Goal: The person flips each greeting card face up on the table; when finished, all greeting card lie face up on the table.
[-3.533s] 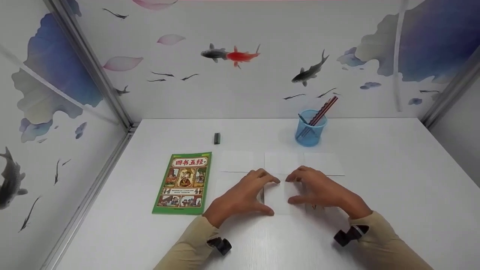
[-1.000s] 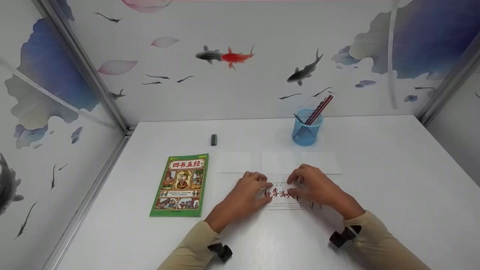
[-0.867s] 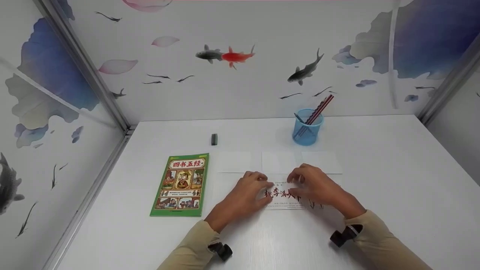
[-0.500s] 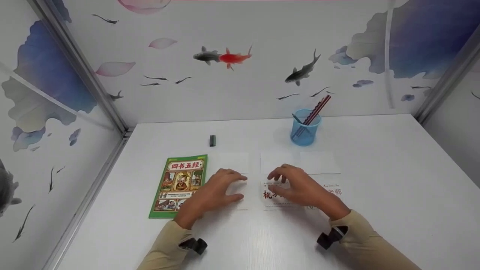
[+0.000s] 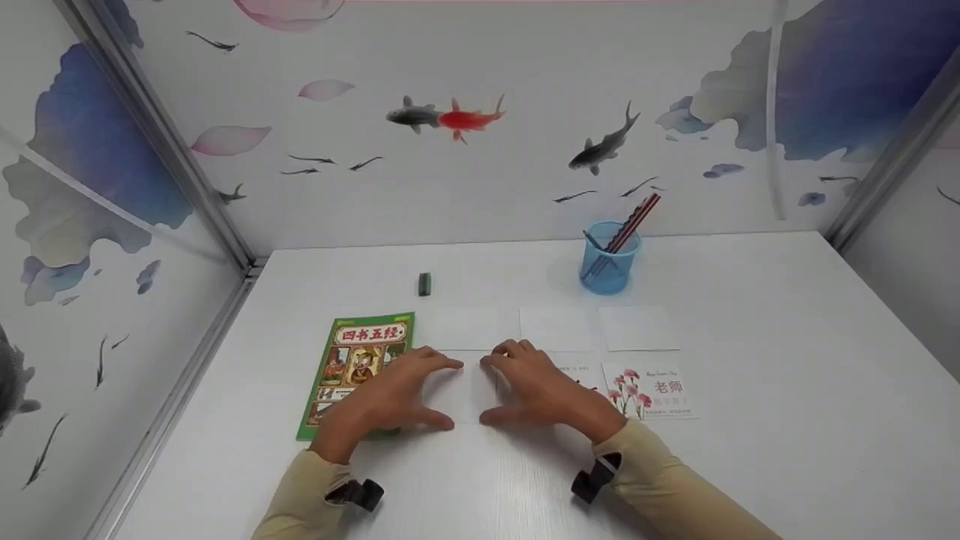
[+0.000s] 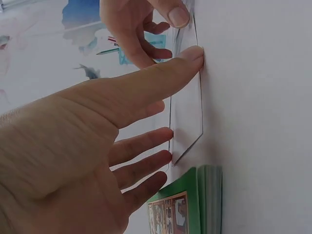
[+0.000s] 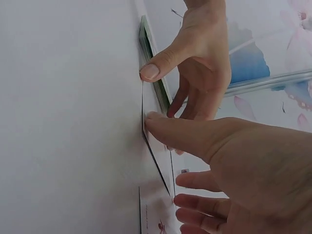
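A blank white card [image 5: 461, 390] lies at the left of the near row, between both hands. My left hand [image 5: 386, 397] spans its left part, thumb at the near edge and fingertips by the far edge. My right hand [image 5: 540, 394] reaches over its right part in the same way; in the right wrist view its thumb touches the card [image 7: 157, 141] close to the near edge. Partly hidden under my right hand is a card with red writing [image 5: 579, 369]. To its right a card with pink flowers and Chinese characters [image 5: 660, 401] lies face up.
Three blank cards, one at the back middle [image 5: 556, 328], form a farther row. A green-bordered book [image 5: 373, 335] lies left, partly behind my left hand. Beyond stand a blue cup [image 5: 609, 270] of pencils and a small dark block [image 5: 424, 284]. Walls enclose the white table [image 5: 772, 360].
Earlier both hands were at the middle card, which went from blank to showing red writing. They have since moved left to the blank card beside it.
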A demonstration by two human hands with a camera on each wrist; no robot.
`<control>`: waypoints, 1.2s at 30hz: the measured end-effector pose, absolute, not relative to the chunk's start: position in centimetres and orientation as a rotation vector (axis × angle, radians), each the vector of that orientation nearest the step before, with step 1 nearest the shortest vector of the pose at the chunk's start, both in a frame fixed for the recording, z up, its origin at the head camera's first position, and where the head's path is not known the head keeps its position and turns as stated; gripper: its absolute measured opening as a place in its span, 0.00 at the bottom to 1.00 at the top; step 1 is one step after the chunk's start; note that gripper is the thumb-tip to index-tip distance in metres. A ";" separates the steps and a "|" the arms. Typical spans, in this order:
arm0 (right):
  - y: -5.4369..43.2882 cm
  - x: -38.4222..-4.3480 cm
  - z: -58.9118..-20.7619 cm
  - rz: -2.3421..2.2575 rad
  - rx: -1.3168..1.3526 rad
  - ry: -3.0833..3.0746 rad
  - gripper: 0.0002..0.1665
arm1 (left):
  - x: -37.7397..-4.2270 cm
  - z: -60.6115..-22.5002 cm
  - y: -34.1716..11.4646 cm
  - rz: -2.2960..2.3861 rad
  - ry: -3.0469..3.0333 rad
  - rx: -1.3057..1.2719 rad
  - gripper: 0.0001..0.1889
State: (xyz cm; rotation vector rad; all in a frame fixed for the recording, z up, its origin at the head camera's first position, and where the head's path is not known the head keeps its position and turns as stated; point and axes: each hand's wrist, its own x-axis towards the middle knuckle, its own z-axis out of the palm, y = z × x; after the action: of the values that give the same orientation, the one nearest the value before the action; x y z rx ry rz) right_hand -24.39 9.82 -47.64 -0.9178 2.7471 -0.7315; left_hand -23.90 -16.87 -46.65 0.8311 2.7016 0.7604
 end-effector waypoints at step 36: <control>9.2 -24.3 -46.5 -1.618 -0.961 2.523 0.20 | -23.7 -45.3 -15.4 1.621 2.388 0.591 0.09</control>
State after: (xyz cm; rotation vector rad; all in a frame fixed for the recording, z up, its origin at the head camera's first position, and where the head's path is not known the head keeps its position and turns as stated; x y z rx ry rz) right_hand -24.31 9.21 -46.53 -0.9611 2.5234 -1.6178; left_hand -23.66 -15.42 -45.34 0.5907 2.3878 1.6214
